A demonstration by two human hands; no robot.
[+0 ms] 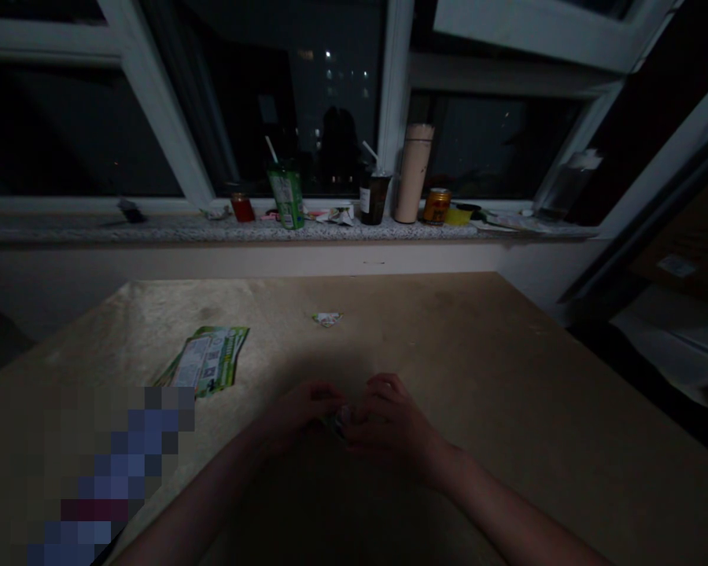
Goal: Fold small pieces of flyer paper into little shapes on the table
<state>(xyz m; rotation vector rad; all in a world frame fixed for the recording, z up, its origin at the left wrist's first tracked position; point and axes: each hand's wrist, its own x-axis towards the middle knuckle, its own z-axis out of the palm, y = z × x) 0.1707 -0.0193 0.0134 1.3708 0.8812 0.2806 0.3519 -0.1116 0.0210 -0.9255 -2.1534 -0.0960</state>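
Observation:
Low over the table, my left hand (300,407) and my right hand (392,424) meet with fingers bent. Between their fingertips is a small green-and-white folded wrapper (337,420), partly hidden and dim in shadow. Both hands appear closed on it. Farther up the table lies a similar folded wrapper (327,318), apart from either hand. To the left, several flat green printed packets (215,360) lie overlapped.
A pale table (448,330) reaches to the wall. Along the windowsill (182,228) stand a green can (287,196) with a straw, a dark drink cup (374,198), a pink flask (413,174) and an orange can (437,207). A pixelated patch covers the lower left.

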